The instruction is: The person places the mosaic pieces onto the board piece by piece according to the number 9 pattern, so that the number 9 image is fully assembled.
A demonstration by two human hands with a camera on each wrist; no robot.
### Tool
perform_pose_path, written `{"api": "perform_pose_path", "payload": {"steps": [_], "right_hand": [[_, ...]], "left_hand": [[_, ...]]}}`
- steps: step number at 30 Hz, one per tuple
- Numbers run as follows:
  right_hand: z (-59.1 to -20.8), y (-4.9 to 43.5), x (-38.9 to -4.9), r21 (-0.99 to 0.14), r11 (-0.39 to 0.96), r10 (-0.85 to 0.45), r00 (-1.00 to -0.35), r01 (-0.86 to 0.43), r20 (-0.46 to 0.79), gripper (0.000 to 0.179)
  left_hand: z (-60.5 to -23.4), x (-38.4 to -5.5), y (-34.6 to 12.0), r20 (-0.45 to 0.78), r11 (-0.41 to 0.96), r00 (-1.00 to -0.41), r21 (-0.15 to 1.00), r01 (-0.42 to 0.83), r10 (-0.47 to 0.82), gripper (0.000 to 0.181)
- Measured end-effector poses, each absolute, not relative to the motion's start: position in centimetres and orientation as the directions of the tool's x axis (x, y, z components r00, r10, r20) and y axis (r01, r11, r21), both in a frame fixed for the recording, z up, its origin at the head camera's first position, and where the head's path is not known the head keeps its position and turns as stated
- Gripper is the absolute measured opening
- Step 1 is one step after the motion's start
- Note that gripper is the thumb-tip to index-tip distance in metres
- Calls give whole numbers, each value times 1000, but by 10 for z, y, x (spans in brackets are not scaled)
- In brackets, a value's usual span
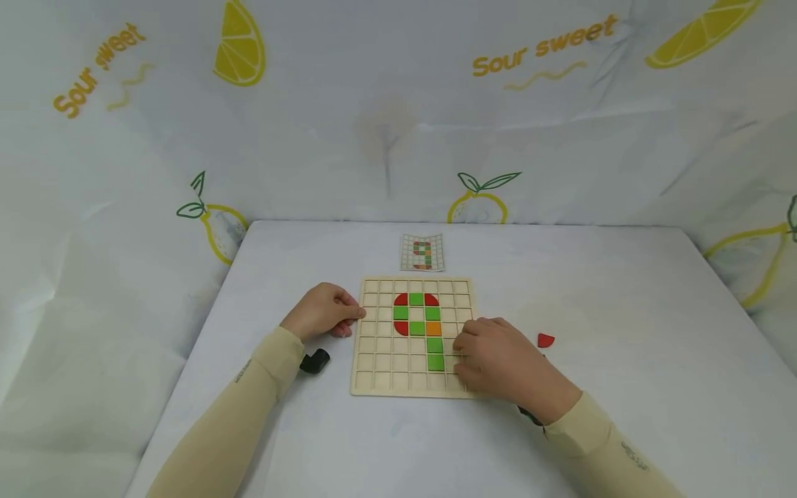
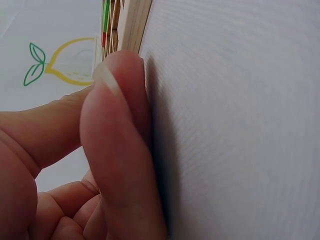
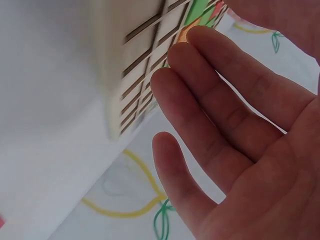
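A pale wooden grid board (image 1: 373, 380) lies on the table. Red, green and orange tiles (image 1: 416, 328) on it form a 9-like shape, its stem made of green tiles (image 1: 435, 353). At the board's left edge, my left hand (image 1: 324, 310) holds the rim with thumb and fingertip close together. My right hand (image 1: 498, 356) hovers over the board's right side, beside the green stem. Its fingers (image 3: 200, 115) are fairly straight and slightly spread in the right wrist view, with no tile showing between them. To the right of that hand lies a red quarter-round tile (image 1: 545, 340).
Behind the board lies a small pattern card (image 1: 422, 252) with a similar coloured figure. A black device (image 1: 315, 361) shows at the left wrist. White cloth with lemon prints (image 1: 478, 207) hangs around the white table (image 1: 623, 290).
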State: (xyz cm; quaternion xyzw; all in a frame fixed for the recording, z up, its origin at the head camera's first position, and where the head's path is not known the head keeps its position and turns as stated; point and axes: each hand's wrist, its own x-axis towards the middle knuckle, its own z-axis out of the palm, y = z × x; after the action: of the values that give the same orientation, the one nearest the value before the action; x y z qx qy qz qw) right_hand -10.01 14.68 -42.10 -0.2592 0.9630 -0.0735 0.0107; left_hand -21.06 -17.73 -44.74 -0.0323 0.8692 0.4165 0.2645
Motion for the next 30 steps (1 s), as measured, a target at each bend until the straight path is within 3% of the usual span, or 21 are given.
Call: {"api": "perform_pose_path", "payload": {"steps": [18,30], "right_hand": [[-424,245,-61,-172,936,-310,-951,-307,15,18],[-432,271,-57,-191,947,-259,-966,-258,17,23]], "left_hand": [[-449,-209,-181,-469,639,-863,726,-255,189,26],[-448,-207,-182,-450,636,-868,738,-227,211,28]]}}
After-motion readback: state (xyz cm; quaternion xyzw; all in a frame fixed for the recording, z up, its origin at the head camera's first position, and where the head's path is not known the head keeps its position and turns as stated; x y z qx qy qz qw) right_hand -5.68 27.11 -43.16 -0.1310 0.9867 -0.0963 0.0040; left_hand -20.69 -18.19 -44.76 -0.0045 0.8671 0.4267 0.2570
